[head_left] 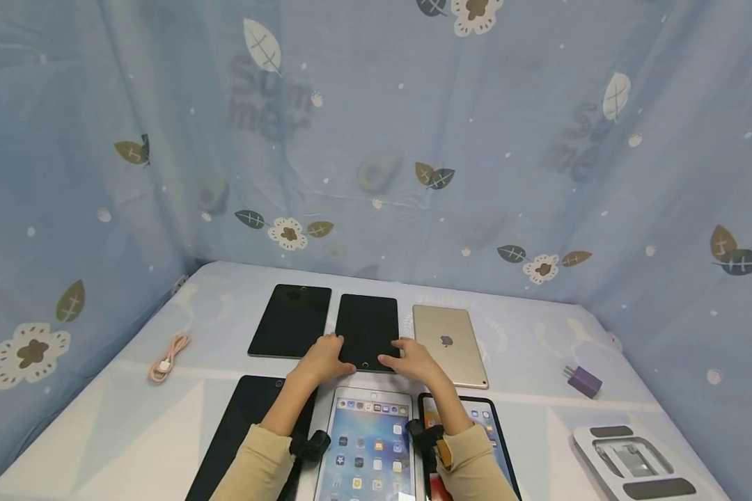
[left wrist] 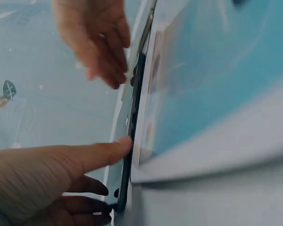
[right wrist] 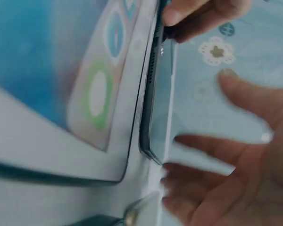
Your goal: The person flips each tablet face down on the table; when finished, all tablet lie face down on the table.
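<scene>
A black tablet [head_left: 368, 327] with a dark screen and a round home button at its near edge lies between my hands. My left hand [head_left: 323, 360] grips its near left corner, the thumb on the edge in the left wrist view. My right hand [head_left: 415, 360] is at the near right corner with its fingers spread. In the right wrist view the fingers of that right hand [right wrist: 240, 155] stand loose beside the tablet's edge [right wrist: 151, 99], and no grip shows.
Another dark tablet [head_left: 293, 320] is at back left, a gold one [head_left: 448, 341] face down at right. In front are a black tablet [head_left: 241, 417], a lit white tablet [head_left: 370, 445] and a black-framed one [head_left: 491, 424]. A pink cable [head_left: 169, 356], purple charger [head_left: 583, 382] and white stand [head_left: 633, 463] lie outward.
</scene>
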`<state>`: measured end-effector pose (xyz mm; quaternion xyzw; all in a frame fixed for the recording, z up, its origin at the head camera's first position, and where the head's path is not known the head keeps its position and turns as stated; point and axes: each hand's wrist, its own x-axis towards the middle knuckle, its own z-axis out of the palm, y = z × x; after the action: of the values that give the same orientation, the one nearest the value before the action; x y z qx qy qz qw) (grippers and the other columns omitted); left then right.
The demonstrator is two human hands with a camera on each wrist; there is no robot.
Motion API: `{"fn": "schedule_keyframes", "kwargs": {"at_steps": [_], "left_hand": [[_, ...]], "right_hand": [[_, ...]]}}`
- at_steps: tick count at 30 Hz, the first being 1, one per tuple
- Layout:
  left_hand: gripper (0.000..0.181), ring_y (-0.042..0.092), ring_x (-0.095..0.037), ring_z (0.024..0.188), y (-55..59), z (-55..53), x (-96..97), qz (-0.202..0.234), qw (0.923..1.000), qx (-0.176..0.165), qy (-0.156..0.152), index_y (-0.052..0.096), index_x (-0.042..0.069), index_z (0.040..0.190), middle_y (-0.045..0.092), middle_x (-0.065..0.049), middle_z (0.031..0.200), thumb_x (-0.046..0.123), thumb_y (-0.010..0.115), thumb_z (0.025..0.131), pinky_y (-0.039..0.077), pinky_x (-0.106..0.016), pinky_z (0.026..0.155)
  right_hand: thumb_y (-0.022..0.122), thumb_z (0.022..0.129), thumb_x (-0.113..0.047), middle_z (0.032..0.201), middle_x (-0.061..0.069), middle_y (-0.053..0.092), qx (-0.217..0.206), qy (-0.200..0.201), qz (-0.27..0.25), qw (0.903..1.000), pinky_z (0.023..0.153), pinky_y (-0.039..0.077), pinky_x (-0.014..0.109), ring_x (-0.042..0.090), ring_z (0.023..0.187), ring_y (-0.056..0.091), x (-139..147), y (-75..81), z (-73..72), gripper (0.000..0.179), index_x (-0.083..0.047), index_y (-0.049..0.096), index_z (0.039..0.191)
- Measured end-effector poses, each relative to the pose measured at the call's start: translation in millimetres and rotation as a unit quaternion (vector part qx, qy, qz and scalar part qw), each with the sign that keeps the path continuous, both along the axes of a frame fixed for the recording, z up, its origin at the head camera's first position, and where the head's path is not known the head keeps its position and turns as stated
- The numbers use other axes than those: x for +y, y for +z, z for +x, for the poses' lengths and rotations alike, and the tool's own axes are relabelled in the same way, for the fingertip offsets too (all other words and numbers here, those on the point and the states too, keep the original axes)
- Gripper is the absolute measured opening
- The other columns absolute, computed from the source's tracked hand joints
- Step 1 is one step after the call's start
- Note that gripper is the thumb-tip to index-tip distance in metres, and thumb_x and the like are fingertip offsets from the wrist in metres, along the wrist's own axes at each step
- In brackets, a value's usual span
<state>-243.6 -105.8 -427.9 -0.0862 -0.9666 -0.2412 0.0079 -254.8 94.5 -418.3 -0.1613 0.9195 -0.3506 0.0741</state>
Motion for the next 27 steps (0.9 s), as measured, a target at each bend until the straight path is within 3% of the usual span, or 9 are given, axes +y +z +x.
{"fn": "schedule_keyframes", "kwargs": {"at_steps": [5,15,22,25,27], "left_hand": [[0.072,0.042,-0.046,0.132,-3.5,-1.3,3.0,0.007,0.9998,-0.016,-0.006,0.048,-0.016,0.13,0.039,-0.037,0.142,0.022,0.08,0.078,0.04,-0.052,0.106],[0.074,0.036,-0.046,0.136,-5.7,-2.6,5.1,0.014,0.9995,-0.029,-0.001,0.046,-0.016,0.132,0.034,-0.037,0.145,0.023,0.08,0.079,0.036,-0.053,0.109],[0.072,0.033,-0.046,0.138,-6.5,-0.9,6.4,0.021,0.9994,-0.028,-0.005,0.046,-0.016,0.133,0.033,-0.037,0.146,0.022,0.078,0.08,0.034,-0.053,0.11],[0.071,0.033,-0.046,0.138,-6.2,0.0,6.0,0.02,0.9994,-0.027,-0.008,0.046,-0.016,0.133,0.032,-0.037,0.146,0.021,0.077,0.081,0.034,-0.053,0.111],[0.071,0.032,-0.047,0.139,-5.2,0.8,5.2,0.02,0.9992,-0.032,-0.01,0.045,-0.017,0.133,0.031,-0.038,0.146,0.021,0.077,0.082,0.034,-0.054,0.111]], "right_hand": [[0.065,0.09,-0.027,0.14,0.033,0.044,-0.002,-0.031,0.02,0.9993,0.105,0.038,0.058,0.048,0.13,0.043,5.4,-7.7,-3.6,0.057,0.014,0.052,0.128],[0.065,0.089,-0.026,0.145,0.035,0.036,0.019,-0.033,0.046,0.9982,0.108,0.034,0.057,0.05,0.134,0.037,1.3,-13.2,0.7,0.063,0.019,0.048,0.128],[0.065,0.089,-0.028,0.151,0.036,0.023,-0.031,-0.071,-0.039,0.9962,0.11,0.021,0.068,0.058,0.138,0.019,-4.4,-22.2,0.9,0.076,0.02,0.034,0.138],[0.065,0.088,-0.028,0.154,0.033,0.017,-0.071,-0.096,-0.098,0.9879,0.111,0.01,0.071,0.059,0.14,0.006,-7.9,-22.3,1.7,0.081,0.018,0.027,0.142],[0.064,0.088,-0.027,0.154,0.034,0.016,-0.105,-0.107,-0.146,0.9779,0.112,0.01,0.068,0.057,0.141,0.006,-9.9,-20.0,2.5,0.083,0.017,0.022,0.144]]}}
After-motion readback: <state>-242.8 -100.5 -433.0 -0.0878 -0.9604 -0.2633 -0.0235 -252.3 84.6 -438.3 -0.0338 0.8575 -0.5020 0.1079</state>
